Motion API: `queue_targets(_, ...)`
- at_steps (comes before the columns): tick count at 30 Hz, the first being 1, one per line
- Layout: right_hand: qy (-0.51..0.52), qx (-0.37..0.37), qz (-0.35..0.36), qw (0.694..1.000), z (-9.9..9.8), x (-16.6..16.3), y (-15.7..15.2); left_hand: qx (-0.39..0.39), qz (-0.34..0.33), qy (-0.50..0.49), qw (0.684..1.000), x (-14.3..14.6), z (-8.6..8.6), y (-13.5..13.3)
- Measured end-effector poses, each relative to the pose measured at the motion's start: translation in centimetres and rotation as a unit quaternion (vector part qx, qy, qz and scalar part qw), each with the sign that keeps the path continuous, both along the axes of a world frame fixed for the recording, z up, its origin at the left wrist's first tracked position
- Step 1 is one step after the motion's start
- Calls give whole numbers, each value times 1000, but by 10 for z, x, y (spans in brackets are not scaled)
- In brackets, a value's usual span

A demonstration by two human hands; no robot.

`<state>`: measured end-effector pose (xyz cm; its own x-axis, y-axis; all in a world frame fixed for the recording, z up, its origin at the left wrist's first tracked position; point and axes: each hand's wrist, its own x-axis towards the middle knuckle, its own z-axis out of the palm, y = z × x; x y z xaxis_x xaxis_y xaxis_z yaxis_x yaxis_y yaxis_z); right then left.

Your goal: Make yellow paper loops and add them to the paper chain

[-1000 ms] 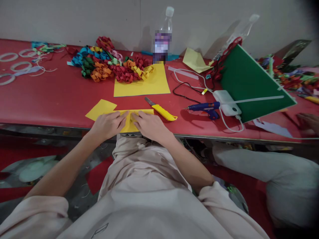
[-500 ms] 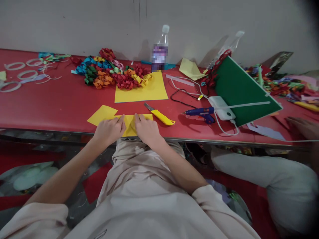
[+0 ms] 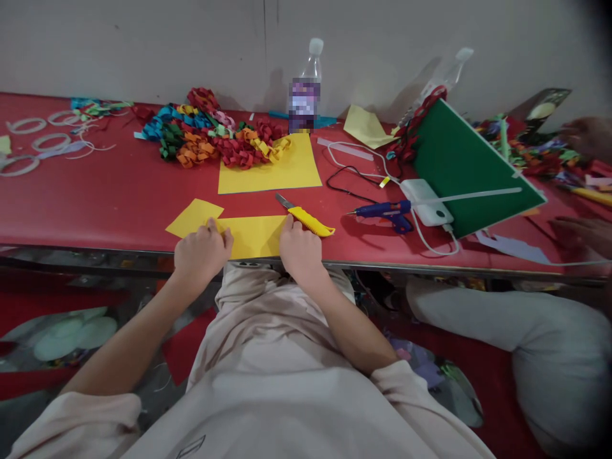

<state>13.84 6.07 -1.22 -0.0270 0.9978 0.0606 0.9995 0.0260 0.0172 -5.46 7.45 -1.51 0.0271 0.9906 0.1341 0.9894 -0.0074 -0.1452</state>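
Observation:
A yellow sheet of paper point(image 3: 255, 236) lies at the table's front edge, flat and seemingly folded along its length. My left hand point(image 3: 201, 255), fingers curled, grips its left end. At the opposite end my right hand point(image 3: 301, 252) is closed on the paper, fingertips at the far edge. Just beyond that hand lies a yellow utility knife point(image 3: 310, 221) with its blade out, pointing away to the left. A smaller piece of yellow paper point(image 3: 194, 217) rests beyond my left hand. Both thumbs are partly hidden.
Behind are a larger yellow sheet point(image 3: 270, 175), colourful paper chains point(image 3: 201, 137) and a bottle point(image 3: 306, 95). To the right sit a blue glue gun point(image 3: 382, 211), a white power bank point(image 3: 425, 201) and a green board point(image 3: 473, 172). Another person's hand point(image 3: 583, 233) is at far right.
My hands have moved apart along the yellow paper, from near its middle to its two ends. Another person's second hand has come into view at the far right.

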Motion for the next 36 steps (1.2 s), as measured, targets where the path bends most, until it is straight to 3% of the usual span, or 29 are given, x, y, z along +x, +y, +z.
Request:
queue_targets(7, 1, 8, 8, 1000, -4, 3, 1, -16, 7, 1, 1000, -4, 14, 4)
queue_targets(13, 24, 29, 0, 999, -6, 2, 4, 44, -176, 6, 983, -8, 37, 37)
queue_targets(16, 36, 27, -3, 999, -5, 1, 6, -81, -296, -65, 950, -4, 32, 68)
queue_targets(19, 60, 38, 8, 997, -4, 5, 2, -172, -310, -141, 924, 0, 26, 92)
queue_targets(22, 160, 116, 21, 980, -4, 18, -11, -182, -309, -179, 916, -9, 33, 92)
queue_targets(25, 333, 217, 26, 917, -4, 31, -25, -175, -281, -245, 911, -26, 50, 69)
queue_targets(27, 457, 211, 32, 863, -2, 34, -30, -174, -246, -352, 886, -31, 58, 47)
queue_targets(30, 617, 95, 72, 777, 2, 29, -27, -145, -189, -539, 808, -23, 57, 20)
queue_targets(32, 692, -3, 95, 716, 5, 26, -21, -116, -175, -580, 787, -13, 48, 10)
queue_targets(34, 741, -69, 76, 663, 7, 26, -16, -114, -191, -608, 762, -8, 39, 7)
queue_targets(36, 785, -84, 28, 613, 8, 31, -13, -130, -258, -626, 724, -9, 32, 6)
